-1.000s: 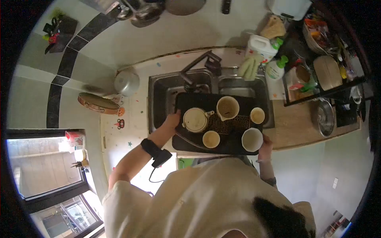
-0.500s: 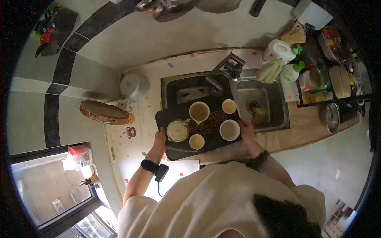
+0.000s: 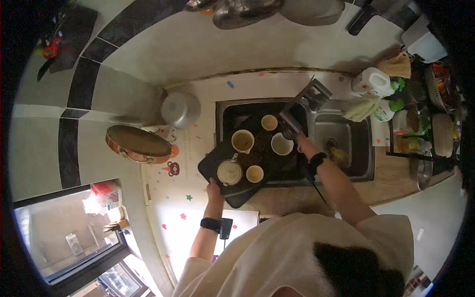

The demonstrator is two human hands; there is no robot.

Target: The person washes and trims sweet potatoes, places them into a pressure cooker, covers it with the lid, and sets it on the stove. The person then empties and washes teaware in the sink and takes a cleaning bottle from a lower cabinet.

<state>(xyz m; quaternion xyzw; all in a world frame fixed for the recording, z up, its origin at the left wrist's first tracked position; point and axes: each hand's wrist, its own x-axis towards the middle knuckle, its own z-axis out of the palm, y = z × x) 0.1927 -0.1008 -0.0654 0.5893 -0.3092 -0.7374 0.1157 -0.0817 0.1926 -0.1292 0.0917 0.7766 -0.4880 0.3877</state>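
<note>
A dark tea tray (image 3: 210, 166) lies slantwise over the left sink basin (image 3: 232, 106), its near left end over the counter. My left hand (image 3: 213, 189) grips the tray's near left edge. At the tray's far right end is my right hand (image 3: 302, 142), closed around the edge just under the faucet (image 3: 292, 123); its fingertips are partly hidden. On the tray stand a pale teapot (image 3: 229, 172), a spouted pitcher (image 3: 243, 142), a white bowl-like cup (image 3: 282, 144), a small teacup (image 3: 255, 173) and another small teacup (image 3: 269, 122).
The right sink basin (image 3: 339, 131) holds something yellowish. Green-capped bottles (image 3: 372, 82) and light green gloves (image 3: 362, 109) are beside it. A grey pot (image 3: 180, 110) stands in the counter's left corner, and a round copper-rimmed pan (image 3: 138, 143) leans at the left wall. A dish rack (image 3: 403, 131) stands right.
The tray has turned, its right end swinging away from me under the faucet and its left end coming nearer. Both hands moved along with it, and the cups shifted too.
</note>
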